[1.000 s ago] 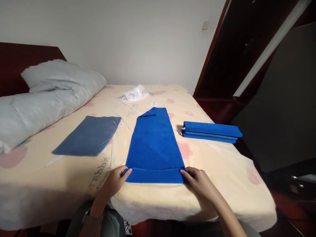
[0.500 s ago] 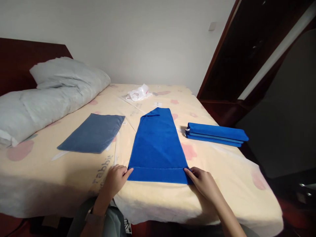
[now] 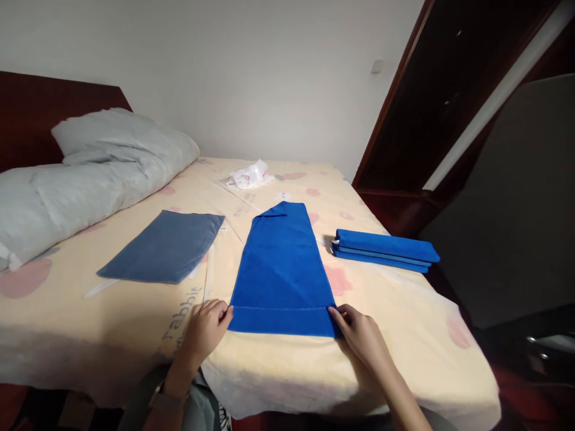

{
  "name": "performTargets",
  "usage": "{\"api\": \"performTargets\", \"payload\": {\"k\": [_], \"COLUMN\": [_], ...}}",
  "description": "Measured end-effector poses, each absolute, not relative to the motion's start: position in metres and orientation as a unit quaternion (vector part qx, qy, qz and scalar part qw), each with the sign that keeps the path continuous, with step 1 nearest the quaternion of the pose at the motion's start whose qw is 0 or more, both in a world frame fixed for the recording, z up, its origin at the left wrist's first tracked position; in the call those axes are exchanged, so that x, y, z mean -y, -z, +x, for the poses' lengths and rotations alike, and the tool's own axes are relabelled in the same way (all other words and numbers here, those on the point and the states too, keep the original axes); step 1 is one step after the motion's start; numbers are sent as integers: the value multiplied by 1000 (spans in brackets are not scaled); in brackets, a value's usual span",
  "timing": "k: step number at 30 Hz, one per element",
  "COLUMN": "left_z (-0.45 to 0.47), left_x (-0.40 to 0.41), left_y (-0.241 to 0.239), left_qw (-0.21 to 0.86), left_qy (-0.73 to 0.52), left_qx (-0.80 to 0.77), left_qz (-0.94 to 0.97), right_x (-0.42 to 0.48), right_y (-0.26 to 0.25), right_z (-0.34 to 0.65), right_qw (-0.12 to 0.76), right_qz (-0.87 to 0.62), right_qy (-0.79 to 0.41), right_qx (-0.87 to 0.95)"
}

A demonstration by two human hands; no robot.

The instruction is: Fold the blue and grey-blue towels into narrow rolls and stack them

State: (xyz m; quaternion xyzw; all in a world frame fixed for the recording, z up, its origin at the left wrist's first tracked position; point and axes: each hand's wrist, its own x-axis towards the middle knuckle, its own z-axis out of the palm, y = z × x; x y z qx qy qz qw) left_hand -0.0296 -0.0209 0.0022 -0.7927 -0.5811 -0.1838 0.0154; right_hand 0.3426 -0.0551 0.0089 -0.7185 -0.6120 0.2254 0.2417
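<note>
A bright blue towel (image 3: pixel 282 272) lies folded lengthwise on the bed (image 3: pixel 390 311), running away from me. My left hand (image 3: pixel 204 329) rests at its near left corner, fingers curled and pinching the hem. My right hand (image 3: pixel 359 332) is at the near right corner, fingertips pinched on the hem too. A stack of folded blue towels (image 3: pixel 384 246) sits to the right of it. A grey-blue folded towel (image 3: pixel 164 246) lies flat to the left.
Grey pillows (image 3: pixel 85 173) lie along the left by the dark headboard. A crumpled white plastic bag (image 3: pixel 248 175) sits at the far end of the bed. A dark wooden wardrobe (image 3: pixel 431 108) stands to the right.
Both hands stay at the towel's near corners; the left hand has slid slightly outward off the corner. The view shifted a little.
</note>
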Motion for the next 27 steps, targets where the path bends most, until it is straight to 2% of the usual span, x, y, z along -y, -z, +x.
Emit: {"api": "performTargets", "payload": {"k": [7,15,21,23,27], "left_z": [-27,-22,-19,-18,-11], "left_x": [22,24,26,28,34], "left_y": [-1,-4,-12,-12,-5], "left_qw": [69,73,117,102,61], "left_qy": [147,109,150,162,178], "left_qx": [593,620,592,537,437], "left_qz": [-789,-773,-783,-822,-879], "right_x": [56,53,57,57,57], "right_y": [-9,-9,-5,-1,2], "right_z": [350,342,346,348,341], "right_qw": [235,165,197,217,266], "right_qz": [-720,-755,-747,-727,-658], "right_qy": [-247,-200,-192,-156,-10], "right_qx": [604,603,605,633,704]}}
